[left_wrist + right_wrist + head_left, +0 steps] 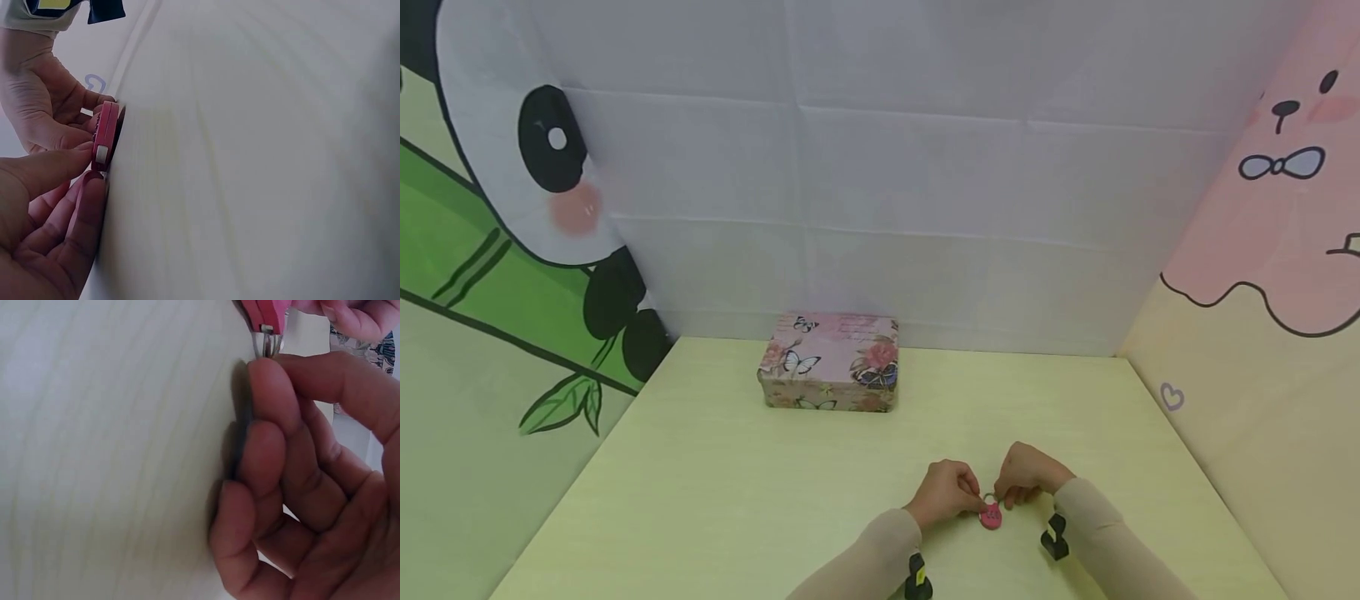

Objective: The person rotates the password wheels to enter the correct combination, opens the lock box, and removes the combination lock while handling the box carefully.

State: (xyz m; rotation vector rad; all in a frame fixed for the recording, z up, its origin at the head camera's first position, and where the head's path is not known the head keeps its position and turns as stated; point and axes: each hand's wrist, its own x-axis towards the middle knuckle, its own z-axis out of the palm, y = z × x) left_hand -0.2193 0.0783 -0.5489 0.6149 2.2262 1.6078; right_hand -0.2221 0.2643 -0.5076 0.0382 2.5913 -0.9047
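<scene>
A small pink padlock [991, 516] with dark marks on its face and a metal shackle [257, 345] is low over the pale table, between both hands. My left hand [946, 493] pinches the edge of its body with thumb and fingers; the left wrist view shows the pink padlock [106, 134] edge-on, with a white piece on its side. From the other side, my right hand [1027, 477] pinches the shackle end between thumb and forefinger. In the right wrist view, the other fingers of the right hand [312, 475] are curled close to the tabletop.
A lidded box [829, 362] patterned with flowers and butterflies stands at the back of the table [700, 500]. Behind it hangs a creased white cloth [910, 183]. Painted walls rise along both sides. Black devices [1055, 537] are strapped on both wrists.
</scene>
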